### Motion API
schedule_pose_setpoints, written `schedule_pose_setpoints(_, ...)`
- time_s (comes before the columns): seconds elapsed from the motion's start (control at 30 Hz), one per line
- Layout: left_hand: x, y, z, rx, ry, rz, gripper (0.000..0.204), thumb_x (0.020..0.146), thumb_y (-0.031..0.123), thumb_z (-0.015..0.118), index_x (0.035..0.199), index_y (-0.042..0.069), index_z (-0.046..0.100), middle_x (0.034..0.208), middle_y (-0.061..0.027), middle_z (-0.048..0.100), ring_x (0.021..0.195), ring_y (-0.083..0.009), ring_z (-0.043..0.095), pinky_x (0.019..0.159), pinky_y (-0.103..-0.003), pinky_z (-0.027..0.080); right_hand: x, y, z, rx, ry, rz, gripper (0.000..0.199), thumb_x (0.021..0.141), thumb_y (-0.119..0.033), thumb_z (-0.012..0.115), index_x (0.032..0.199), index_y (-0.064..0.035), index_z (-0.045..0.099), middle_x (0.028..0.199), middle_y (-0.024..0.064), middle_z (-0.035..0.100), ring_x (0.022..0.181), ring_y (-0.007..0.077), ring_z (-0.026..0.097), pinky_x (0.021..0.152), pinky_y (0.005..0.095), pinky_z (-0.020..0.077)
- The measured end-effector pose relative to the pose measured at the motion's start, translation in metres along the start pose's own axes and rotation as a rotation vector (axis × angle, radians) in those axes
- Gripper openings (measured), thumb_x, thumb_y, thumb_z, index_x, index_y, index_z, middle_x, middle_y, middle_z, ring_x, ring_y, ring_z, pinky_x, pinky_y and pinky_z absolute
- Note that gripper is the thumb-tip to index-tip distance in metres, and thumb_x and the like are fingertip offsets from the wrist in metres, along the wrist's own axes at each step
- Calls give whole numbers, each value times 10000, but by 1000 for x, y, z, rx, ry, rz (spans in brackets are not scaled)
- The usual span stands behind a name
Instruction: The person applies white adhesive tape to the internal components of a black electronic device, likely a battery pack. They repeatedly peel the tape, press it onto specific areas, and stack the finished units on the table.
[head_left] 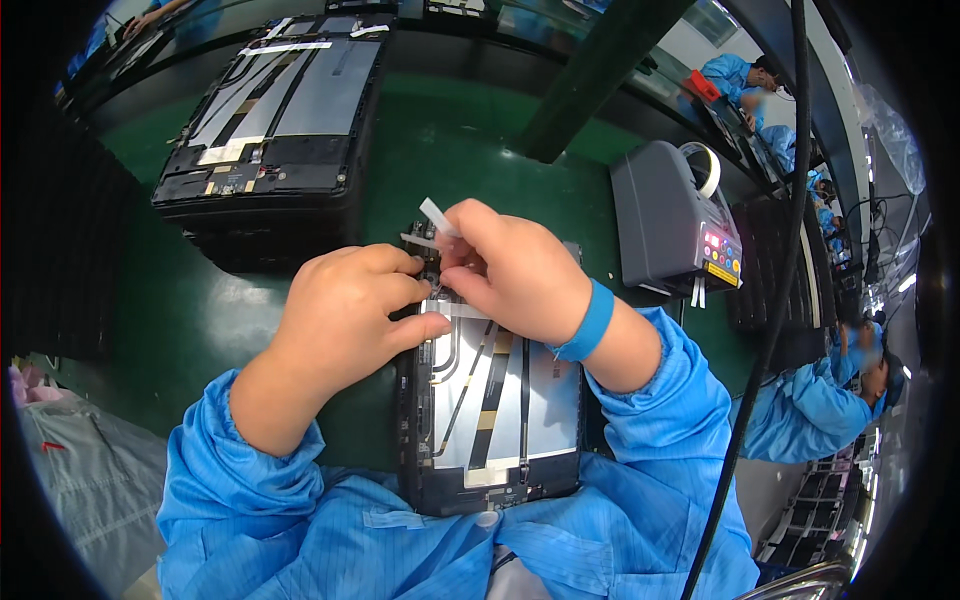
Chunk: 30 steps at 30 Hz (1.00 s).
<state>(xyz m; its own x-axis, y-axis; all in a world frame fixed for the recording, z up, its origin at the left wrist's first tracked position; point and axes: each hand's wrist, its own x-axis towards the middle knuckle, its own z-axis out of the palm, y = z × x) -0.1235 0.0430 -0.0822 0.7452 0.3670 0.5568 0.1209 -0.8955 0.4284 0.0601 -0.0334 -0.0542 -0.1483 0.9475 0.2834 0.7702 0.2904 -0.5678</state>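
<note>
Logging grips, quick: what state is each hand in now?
Left hand: curled at the device's edge; whether it grips cannot be told.
Right hand: closed, pinching a white strip.

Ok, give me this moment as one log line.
left hand: at open device, upper left edge | right hand: pinching white strip | right side: grey tape machine | upper left: device stack

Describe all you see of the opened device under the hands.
The opened device is a flat rectangle with a black, plastic-looking frame, silvery panels, dark lengthwise strips and pale tape at its near end. It lies innards up on the green bench, long sides running near to far. The left hand touches its left edge; the right hand hides part of the far end.
</note>
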Motion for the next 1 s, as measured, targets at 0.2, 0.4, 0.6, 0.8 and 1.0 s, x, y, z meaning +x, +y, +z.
schedule_pose_setpoints(0.2, -2, 2, -3, 7, -48, 0, 241, 634, 250, 781, 789, 88, 693, 869, -49, 634, 752, -248, 633, 637, -360, 510, 4, -6, 6, -16, 30, 92, 303, 749, 4, 657, 992, -32, 480, 772, 114, 635, 714, 270, 657, 616, 336, 516)
schedule_pose_setpoints(0.4, -1, 2, -3, 24, -53, -8, 240, 642, 247, 776, 796, 92, 676, 851, -44, 616, 747, -253, 628, 643, -369, 504, 1, -14, 13, -167, 124, 61, 270, 735, 15, 642, 958, -30, 497, 755, 117, 638, 696, 276, 651, 613, 348, 511)
schedule_pose_setpoints(0.6, 3, 6, -8, -7, -50, -35, 252, 593, 191, 790, 788, 69, 688, 847, -59, 599, 814, -257, 589, 663, -369, 490, 3, -10, 9, -5, 89, 318, 276, 705, 0, 668, 928, -19, 507, 709, 93, 615, 634, 219, 617, 593, 324, 493)
schedule_pose_setpoints(0.8, 3, 3, -9, 49, -116, 64, 228, 595, 171, 787, 776, 83, 681, 846, -47, 544, 818, -244, 548, 656, -360, 470, 7, 3, 5, 190, 6, 429, 292, 691, -14, 706, 896, -7, 499, 668, 45, 584, 590, 107, 560, 540, 257, 459)
schedule_pose_setpoints(1.0, 2, 1, -6, -50, -137, 16, 229, 604, 190, 787, 754, 72, 659, 846, -50, 542, 815, -248, 545, 655, -364, 465, 4, 1, 0, 236, -29, 482, 296, 690, -20, 718, 874, -5, 486, 665, 48, 587, 579, 86, 558, 511, 233, 441)
